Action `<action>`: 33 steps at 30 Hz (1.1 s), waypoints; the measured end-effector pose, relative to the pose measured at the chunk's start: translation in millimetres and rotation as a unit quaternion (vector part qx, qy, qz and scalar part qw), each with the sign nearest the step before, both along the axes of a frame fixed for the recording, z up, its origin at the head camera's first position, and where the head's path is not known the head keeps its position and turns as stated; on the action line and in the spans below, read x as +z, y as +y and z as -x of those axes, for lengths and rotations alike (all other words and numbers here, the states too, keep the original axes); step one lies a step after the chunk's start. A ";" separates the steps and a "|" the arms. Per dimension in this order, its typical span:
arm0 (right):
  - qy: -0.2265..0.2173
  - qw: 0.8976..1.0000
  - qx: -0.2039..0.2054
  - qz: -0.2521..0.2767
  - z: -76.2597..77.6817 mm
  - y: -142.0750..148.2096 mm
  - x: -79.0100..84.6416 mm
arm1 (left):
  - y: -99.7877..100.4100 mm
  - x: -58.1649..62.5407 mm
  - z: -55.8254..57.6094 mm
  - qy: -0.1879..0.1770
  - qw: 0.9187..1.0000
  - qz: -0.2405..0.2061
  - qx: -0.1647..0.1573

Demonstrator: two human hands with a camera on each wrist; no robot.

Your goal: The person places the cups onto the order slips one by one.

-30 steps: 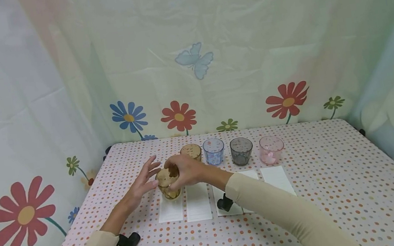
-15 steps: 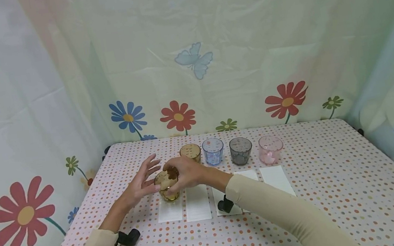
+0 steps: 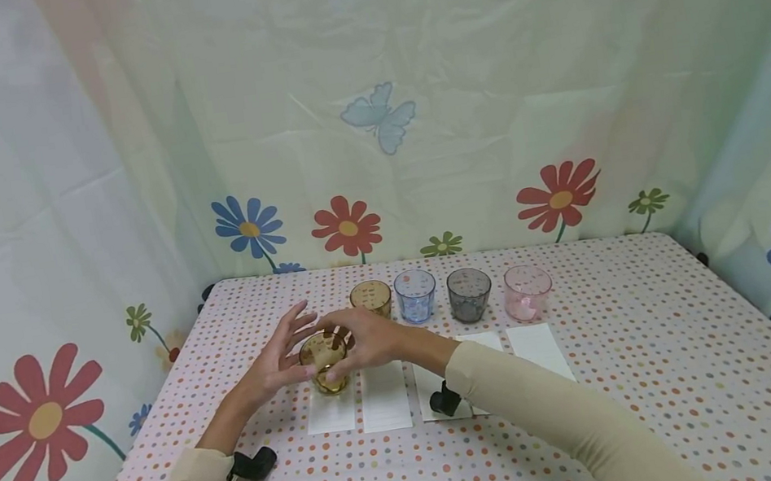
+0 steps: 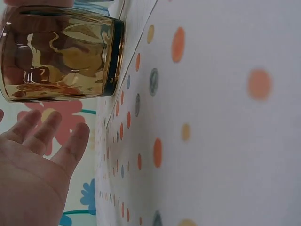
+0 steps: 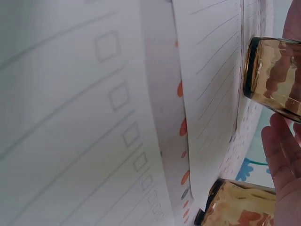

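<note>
The right hand [image 3: 369, 337] curls its thumb and fingers round the yellow-brown cup [image 4: 61, 54], which is upright over the far end of the leftmost white paper [image 3: 332, 412]. The left hand [image 3: 275, 364] is just beside it with its fingers spread and not wrapped round it. I can't tell if the cup's bottom fully touches the paper. If it doesn't, letting go too soon could make it drop or tip. The cup looks smooth, so it could slip. A sideways push could drag the paper crooked. If the right arm swings back carelessly, it could bump the other yellow-brown cup [image 3: 371, 297] behind it.
</note>
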State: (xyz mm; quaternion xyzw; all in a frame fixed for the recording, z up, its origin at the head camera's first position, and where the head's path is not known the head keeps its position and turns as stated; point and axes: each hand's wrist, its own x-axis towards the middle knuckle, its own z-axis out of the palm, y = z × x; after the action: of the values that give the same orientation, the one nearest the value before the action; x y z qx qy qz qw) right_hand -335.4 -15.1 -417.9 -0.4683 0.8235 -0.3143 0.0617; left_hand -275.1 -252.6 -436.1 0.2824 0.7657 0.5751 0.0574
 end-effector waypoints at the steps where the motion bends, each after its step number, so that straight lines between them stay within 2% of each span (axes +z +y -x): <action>1: -0.001 1.000 0.001 0.002 0.2 1.2 0.0 | 0.1 -0.6 0.2 -0.001 1.000 -0.001 -0.001; 6: -0.002 1.000 0.003 0.021 3.1 6.2 1.0 | 0.9 -1.4 0.8 -0.006 1.000 -0.002 -0.003; 11: 0.007 0.998 0.013 0.063 6.4 9.4 1.8 | 2.3 -0.5 2.7 -0.005 1.000 -0.007 -0.005; 16: 0.049 0.992 0.013 0.111 6.9 13.0 1.2 | 5.8 -0.6 4.5 -0.008 1.000 -0.012 -0.008; 19: 0.087 0.985 0.008 0.146 7.3 14.8 1.1 | 8.9 -1.0 5.4 -0.004 1.000 -0.010 -0.007; 23: 0.160 0.970 -0.019 0.183 8.9 16.3 1.6 | 13.0 -1.8 7.1 0.005 1.000 -0.006 -0.006; 26: 0.201 0.959 -0.056 0.190 10.8 17.3 0.4 | 15.4 -3.5 8.7 0.005 1.000 0.003 -0.008; 33: 0.232 0.947 -0.109 0.192 11.1 17.5 -2.2 | 17.5 -8.4 10.0 0.002 1.000 0.006 -0.023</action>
State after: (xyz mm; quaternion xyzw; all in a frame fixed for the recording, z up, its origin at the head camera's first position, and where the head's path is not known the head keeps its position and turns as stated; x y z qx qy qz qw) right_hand -346.5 2.4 -420.0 -0.4389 0.7848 -0.3542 -0.2570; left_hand -285.0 -235.1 -444.5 0.3005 0.7628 0.5683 0.0706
